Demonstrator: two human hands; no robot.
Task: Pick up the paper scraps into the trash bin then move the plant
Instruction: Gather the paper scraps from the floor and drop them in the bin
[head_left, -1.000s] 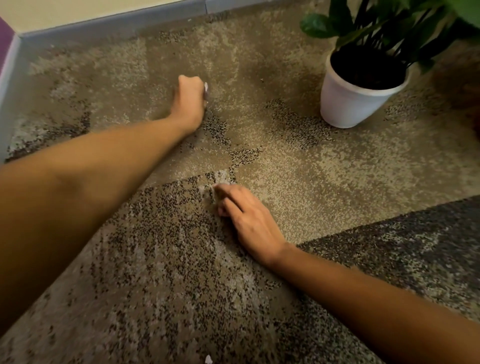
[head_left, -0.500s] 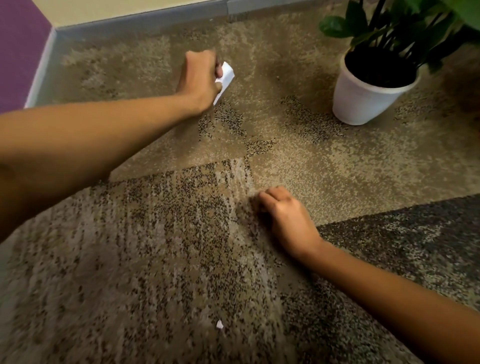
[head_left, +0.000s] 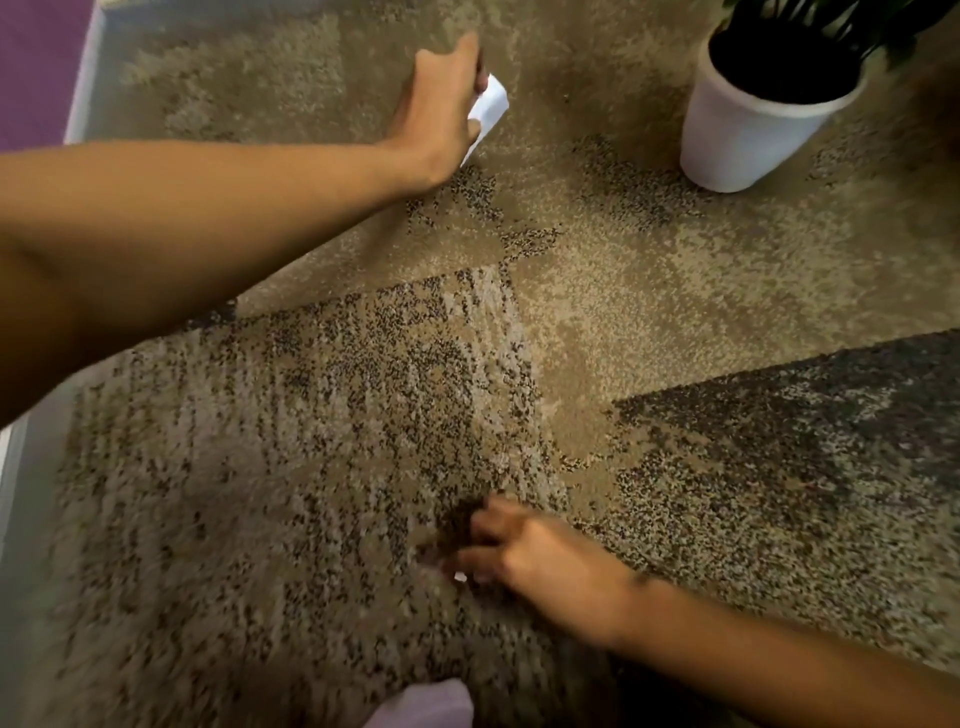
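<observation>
I see the left hand (head_left: 441, 104) stretched out above the carpet (head_left: 649, 312), its fingers clamped on a white paper scrap (head_left: 491, 106) that sticks out past the knuckles. The right hand (head_left: 535, 556) sits low on the carpet, bent fingers at a tiny scrap (head_left: 460, 576); blur stops me telling whether it is pinched. The white pot (head_left: 743, 135) stands upright at far right, with dark soil (head_left: 779, 67) and the plant (head_left: 831, 21) in it.
</observation>
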